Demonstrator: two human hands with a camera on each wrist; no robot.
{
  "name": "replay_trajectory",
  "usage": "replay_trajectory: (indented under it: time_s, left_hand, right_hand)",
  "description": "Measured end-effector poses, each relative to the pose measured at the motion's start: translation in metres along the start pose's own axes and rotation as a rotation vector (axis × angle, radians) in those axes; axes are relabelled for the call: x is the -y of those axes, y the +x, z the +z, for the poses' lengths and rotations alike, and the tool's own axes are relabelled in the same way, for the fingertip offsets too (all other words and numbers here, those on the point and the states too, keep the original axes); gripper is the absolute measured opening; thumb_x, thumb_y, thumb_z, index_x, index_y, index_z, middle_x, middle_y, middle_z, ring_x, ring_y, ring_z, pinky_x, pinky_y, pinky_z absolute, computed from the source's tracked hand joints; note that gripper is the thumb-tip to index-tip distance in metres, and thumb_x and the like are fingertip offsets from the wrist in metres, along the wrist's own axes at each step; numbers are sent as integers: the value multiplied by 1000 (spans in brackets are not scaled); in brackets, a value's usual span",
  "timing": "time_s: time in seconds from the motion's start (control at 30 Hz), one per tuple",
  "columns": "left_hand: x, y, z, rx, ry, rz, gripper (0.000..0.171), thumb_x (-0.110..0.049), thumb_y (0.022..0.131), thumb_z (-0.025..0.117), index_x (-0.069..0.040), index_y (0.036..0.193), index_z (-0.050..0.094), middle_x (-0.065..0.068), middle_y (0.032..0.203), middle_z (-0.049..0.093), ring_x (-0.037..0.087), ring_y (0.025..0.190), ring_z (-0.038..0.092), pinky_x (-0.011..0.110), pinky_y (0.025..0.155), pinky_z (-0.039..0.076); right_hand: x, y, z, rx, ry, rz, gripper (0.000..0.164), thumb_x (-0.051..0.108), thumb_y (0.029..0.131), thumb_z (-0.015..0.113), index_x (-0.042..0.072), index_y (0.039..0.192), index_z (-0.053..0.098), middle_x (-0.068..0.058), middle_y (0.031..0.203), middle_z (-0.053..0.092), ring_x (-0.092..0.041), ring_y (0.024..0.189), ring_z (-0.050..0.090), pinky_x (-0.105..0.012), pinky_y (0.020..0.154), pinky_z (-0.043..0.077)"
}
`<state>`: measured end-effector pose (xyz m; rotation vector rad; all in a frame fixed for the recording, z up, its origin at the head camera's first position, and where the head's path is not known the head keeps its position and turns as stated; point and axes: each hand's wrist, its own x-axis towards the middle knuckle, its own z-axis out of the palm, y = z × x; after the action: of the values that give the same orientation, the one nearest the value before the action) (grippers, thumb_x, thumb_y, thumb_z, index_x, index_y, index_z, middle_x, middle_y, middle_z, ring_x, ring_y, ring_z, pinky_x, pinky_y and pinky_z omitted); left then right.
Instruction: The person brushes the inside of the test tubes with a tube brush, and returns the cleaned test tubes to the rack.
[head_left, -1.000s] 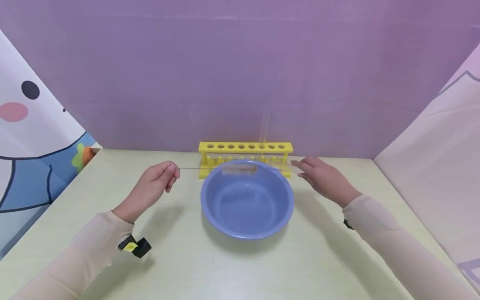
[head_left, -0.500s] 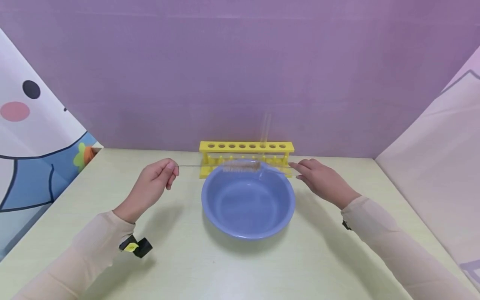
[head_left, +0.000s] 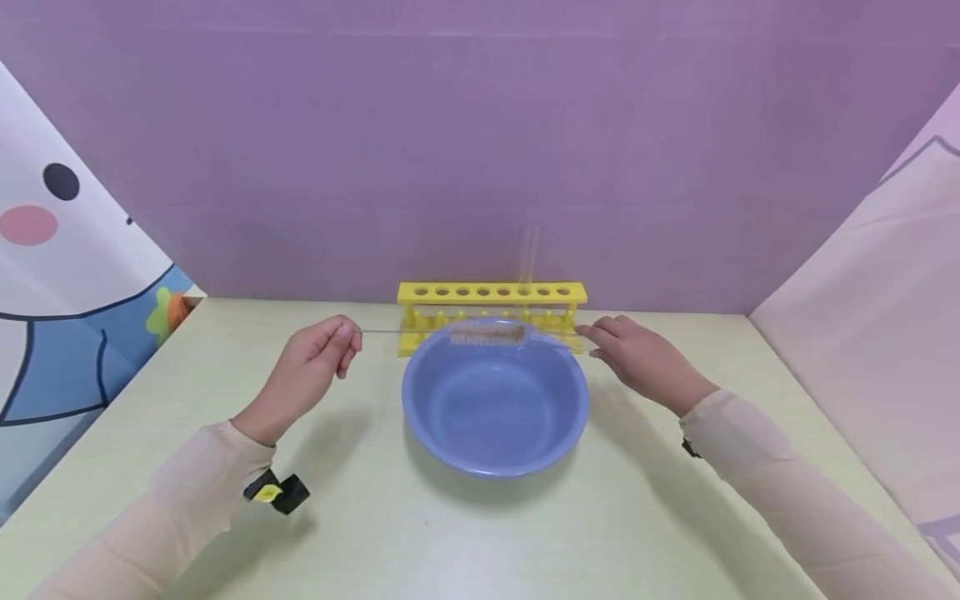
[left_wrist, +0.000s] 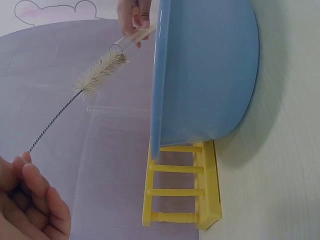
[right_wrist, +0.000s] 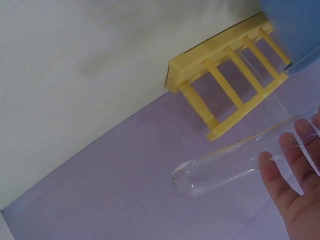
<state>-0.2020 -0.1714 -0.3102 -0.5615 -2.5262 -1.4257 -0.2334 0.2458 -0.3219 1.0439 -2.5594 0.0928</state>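
My left hand (head_left: pixel 303 367) pinches the twisted wire handle of a test tube brush (left_wrist: pixel 102 74) between thumb and fingers. The brush's pale bristles lie level over the far rim of a blue basin (head_left: pixel 495 417) in the head view. My right hand (head_left: pixel 637 358) grips a clear glass test tube (right_wrist: pixel 225 167) from the right side, its rounded closed end pointing away from the brush. In the left wrist view the brush tip is right at the tube's mouth, with most bristles outside. The glass is faint in the head view.
Behind the basin stands a yellow test tube rack (head_left: pixel 491 292) with a row of holes. Another clear test tube (head_left: pixel 529 254) rises upright from its right half. A purple backdrop (head_left: pixel 480 150) hangs behind the pale table (head_left: pixel 420 550).
The brush has shifted slightly to the right, toward the tube. My right hand has come slightly left with the tube. Basin and rack stay put.
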Motion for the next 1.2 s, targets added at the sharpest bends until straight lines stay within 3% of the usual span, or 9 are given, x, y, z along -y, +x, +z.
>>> replay_trajectory:
  time_s: [1.0, 1.2]
  left_hand:
    - [-4, -2, -3, -17, -6, 6, 27, -17, 102, 37, -3, 84, 51, 6, 64, 44, 18, 59, 47, 26, 56, 38]
    - [2, 0, -3, -29, 44, 43, 25, -18, 102, 40, -6, 86, 55, 6, 64, 45, 17, 57, 47, 26, 55, 40]
  right_hand:
    - [1, 3, 2, 1, -18, -5, 40, 3, 81, 70, 1, 119, 59, -11, 102, 62, -28, 94, 60, -39, 81, 51]
    - [1, 4, 2, -5, -15, -14, 39, 2, 81, 71, 1, 118, 59, -10, 103, 63, -28, 94, 60, -39, 81, 51]
